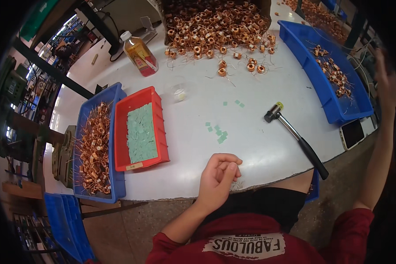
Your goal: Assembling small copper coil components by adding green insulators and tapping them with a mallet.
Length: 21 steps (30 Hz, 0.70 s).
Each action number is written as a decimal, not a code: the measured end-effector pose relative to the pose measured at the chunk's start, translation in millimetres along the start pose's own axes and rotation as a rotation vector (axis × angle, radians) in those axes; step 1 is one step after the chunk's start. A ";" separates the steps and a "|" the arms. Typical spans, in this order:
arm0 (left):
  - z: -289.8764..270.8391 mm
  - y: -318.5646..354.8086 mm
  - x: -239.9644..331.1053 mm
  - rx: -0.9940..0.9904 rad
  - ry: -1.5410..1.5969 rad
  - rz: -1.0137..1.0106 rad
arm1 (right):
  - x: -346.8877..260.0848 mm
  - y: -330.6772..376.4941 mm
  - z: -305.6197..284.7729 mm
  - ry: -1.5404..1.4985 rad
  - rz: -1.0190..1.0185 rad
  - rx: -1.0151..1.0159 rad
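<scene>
My left hand (218, 178) hovers at the table's front edge, its fingers curled in and the thumb against them. Whether anything small sits inside the fingers is hidden. Ahead of it lie several small green square sheets (220, 132), loose on the white table. At the far right my right hand (387, 86) is raised beside the outer side of a blue tray (306, 59), dim and slightly blurred, its fingers stretched out. Nothing shows in it. That tray holds some copper-wound coils (336, 79). Between the hands rests a hammer (295, 132) with a black handle, which neither hand touches.
A red tray (163, 136) of green squares stands left, against a blue tray (119, 185) full of coils. At the back, a box spills a heap of coils (215, 31) onto the table. A bottle (141, 55), a clear cup (179, 93) and a phone (353, 134) are also there.
</scene>
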<state>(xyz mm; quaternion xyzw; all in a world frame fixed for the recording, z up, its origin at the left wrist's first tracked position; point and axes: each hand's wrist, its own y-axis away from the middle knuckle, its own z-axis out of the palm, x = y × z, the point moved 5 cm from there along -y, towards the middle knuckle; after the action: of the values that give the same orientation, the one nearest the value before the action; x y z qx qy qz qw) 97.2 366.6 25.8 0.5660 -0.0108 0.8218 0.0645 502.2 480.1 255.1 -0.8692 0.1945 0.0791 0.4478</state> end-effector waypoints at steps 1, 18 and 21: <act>1.2 -1.4 0.0 -0.004 0.008 0.000 | -17.1 4.5 9.7 -0.067 -0.193 0.020; 2.6 4.3 -0.9 -0.078 -0.095 0.027 | -298.0 169.9 200.9 -0.168 -0.594 -1.014; -1.3 7.6 -2.5 -0.037 -0.080 0.024 | -311.0 189.1 212.7 0.024 -0.633 -1.095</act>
<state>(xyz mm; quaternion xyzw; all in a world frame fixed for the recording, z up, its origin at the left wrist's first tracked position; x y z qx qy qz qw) 96.0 358.9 23.4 0.5970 -0.0355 0.7989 0.0645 149.1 636.3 85.9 -0.9885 -0.1357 0.0212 -0.0625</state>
